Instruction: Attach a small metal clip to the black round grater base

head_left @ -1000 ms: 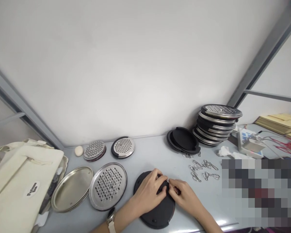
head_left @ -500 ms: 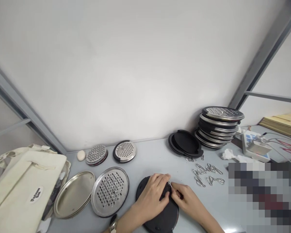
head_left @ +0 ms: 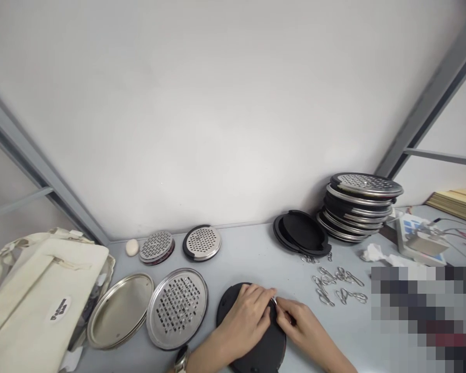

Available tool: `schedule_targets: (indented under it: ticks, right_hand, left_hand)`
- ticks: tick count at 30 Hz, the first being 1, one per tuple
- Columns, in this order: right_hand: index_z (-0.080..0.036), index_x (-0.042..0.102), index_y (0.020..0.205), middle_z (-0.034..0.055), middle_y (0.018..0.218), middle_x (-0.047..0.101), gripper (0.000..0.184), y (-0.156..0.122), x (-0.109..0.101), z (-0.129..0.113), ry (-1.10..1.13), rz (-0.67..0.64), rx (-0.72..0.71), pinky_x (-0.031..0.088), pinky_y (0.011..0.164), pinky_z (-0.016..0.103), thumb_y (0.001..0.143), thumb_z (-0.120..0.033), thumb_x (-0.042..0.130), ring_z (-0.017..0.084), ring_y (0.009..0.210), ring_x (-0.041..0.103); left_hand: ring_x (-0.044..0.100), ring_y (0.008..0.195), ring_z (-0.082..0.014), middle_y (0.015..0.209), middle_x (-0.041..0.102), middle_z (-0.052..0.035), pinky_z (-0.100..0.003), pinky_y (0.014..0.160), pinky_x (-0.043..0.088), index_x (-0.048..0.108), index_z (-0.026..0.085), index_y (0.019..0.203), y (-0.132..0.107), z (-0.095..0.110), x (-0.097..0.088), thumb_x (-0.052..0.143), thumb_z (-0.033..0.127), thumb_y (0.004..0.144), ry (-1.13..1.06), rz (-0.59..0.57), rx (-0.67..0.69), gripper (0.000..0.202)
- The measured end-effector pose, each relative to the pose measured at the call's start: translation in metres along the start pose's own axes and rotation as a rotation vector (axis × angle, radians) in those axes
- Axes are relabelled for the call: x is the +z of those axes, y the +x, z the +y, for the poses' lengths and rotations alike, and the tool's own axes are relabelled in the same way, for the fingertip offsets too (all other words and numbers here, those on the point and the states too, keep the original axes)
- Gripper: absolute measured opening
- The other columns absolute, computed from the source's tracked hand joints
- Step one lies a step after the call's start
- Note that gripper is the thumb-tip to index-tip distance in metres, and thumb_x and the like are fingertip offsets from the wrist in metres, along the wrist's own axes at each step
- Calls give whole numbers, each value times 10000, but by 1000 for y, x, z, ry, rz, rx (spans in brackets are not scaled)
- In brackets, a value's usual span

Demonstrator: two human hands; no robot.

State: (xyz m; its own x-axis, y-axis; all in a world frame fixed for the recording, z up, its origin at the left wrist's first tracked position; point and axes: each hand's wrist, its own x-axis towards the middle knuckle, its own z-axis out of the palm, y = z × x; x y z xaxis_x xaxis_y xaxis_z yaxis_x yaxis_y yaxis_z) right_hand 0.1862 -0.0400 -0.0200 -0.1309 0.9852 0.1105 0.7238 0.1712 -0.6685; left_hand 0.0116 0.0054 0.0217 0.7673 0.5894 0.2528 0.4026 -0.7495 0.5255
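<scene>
Low in the head view, a black round plate [head_left: 263,351] lies on the table under both hands. My left hand [head_left: 245,317] is closed over its upper part, the fingers pressing near the top right edge and the thumb bent across the surface. At that same edge, my right hand [head_left: 300,322] pinches a small shiny metal wire clip [head_left: 274,301], mostly covered by my fingers. Loose wire clips [head_left: 344,277] lie to the right. Left of the plate stand a large round metal grater disc [head_left: 178,309] and a stack of plain metal discs [head_left: 119,311].
Behind lie a small grater disc [head_left: 155,245], a black-rimmed grater disc [head_left: 204,242] and a white egg-shaped object [head_left: 132,247]. Black round holders [head_left: 303,231] and a tall stack of graters [head_left: 360,207] stand at back right. A cream cloth bag [head_left: 42,300] fills the left side.
My view has turned slightly left, so things on the right appear further right. Both hands stay at the plate's edge, with small finger shifts around the wire clip.
</scene>
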Motion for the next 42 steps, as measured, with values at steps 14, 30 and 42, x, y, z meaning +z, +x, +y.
schedule_targets:
  ticks: [14,30,42]
  right_hand:
    - [-237,459,896,17,716,599,200,3,0,0,59,64,11,423,600,262,987,-329,306,189,642,587]
    - [-225,455,894,19,682,582,220,4,-2,0,-80,13,-18,419,602,273,991,-299,272,199,629,587]
    - [-203,512,985,68,765,649,248,3,-2,7,-87,29,-73,472,642,284,985,-294,282,219,694,637]
  left_hand:
    - [526,936,-199,965,536,-31,-358,869,473,484,200,975,-3,-4,10,534,91,791,-40,118,-207,219]
    - [540,955,-197,1005,555,-26,-376,900,481,399,221,1256,-3,-8,9,561,102,789,-108,143,-194,509]
    - [522,1076,-197,1136,562,-54,-367,972,430,442,206,1223,-4,1,-3,496,72,861,68,85,21,390]
